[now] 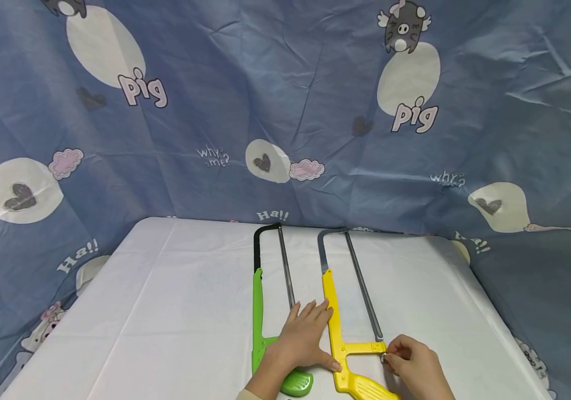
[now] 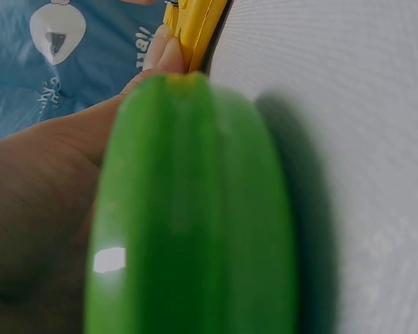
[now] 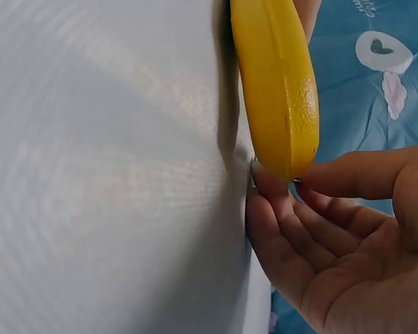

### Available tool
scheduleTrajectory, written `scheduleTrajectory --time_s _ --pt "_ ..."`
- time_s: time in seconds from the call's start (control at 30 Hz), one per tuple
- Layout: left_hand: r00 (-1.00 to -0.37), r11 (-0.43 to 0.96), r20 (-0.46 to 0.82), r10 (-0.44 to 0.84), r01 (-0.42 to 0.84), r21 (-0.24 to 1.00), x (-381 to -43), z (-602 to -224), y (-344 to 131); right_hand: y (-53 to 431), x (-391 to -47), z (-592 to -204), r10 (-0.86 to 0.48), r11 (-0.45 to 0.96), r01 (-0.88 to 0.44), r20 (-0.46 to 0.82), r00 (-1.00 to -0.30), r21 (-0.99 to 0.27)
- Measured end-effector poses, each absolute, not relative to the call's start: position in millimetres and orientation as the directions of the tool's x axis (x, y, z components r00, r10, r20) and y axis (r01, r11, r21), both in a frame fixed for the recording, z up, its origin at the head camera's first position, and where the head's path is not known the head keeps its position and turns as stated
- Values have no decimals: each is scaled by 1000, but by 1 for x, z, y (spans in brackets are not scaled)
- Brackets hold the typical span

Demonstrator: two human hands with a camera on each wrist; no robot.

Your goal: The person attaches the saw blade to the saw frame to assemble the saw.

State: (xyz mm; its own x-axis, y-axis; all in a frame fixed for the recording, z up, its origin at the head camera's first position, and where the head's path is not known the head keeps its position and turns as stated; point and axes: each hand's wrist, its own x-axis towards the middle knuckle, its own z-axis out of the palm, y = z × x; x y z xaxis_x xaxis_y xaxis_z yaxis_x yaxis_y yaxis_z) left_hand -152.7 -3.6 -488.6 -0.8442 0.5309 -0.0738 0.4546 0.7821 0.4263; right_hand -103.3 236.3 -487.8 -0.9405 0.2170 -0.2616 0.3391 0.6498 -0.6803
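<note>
Two hacksaws lie side by side on the white table. The yellow hacksaw (image 1: 335,322) has a grey front bow and a dark blade (image 1: 362,283). My left hand (image 1: 297,341) spreads over the gap between the saws, its fingertips and thumb pressing the left side of the yellow frame. Under that wrist lies the green hacksaw (image 1: 258,311), part of its handle hidden; the handle (image 2: 188,209) fills the left wrist view. My right hand (image 1: 415,364) pinches a small metal wing nut (image 1: 384,359) at the yellow crossbar's end. In the right wrist view, the yellow handle (image 3: 275,83) partly covers those fingertips.
The white-covered table (image 1: 180,311) spreads out on both sides of the saws. A blue curtain (image 1: 285,111) printed with cartoon pigs and words hangs behind it and down its sides. Both saws' front ends reach near the table's back edge.
</note>
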Motion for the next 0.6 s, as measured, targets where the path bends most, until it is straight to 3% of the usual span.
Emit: scheduleTrajectory --time_s 0.37,0.6 --pt "-844 779 -68 531 455 432 -153 -489 -3 238 -102 -488 203 622 328 -259 -944 -711" --pt "-847 781 -71 527 450 433 -152 -488 -3 239 -101 -488 197 702 286 -208 -958 -653"
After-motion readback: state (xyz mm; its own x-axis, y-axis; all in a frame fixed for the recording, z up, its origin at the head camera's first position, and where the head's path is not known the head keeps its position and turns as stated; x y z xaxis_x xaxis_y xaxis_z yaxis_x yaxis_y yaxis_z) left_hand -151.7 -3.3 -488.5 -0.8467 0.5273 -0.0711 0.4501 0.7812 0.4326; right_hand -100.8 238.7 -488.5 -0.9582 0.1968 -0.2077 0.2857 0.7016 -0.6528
